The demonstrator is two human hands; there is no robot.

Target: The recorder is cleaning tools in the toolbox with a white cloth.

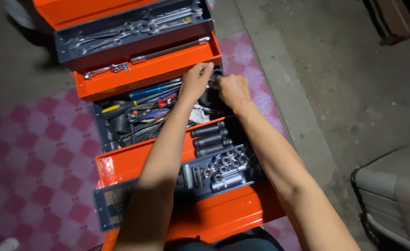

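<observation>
Both hands down in the middle well of the orange toolbox [205, 218], right by its far tray. Left hand [196, 81] has fingers curled, touching the tray edge; right hand [233, 90] curled round something small and dark, can't tell what. Loose pliers [151, 104] and screwdrivers sit just left. I'd go slow, lift straight up, avoid snagging the clutter. Socket tray [223, 167] is under my forearms.

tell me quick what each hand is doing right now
Left hand: fingers curled, reaching into the toolbox middle bin; holding anything cannot be told.
Right hand: closed, beside it; contents hidden.
</observation>
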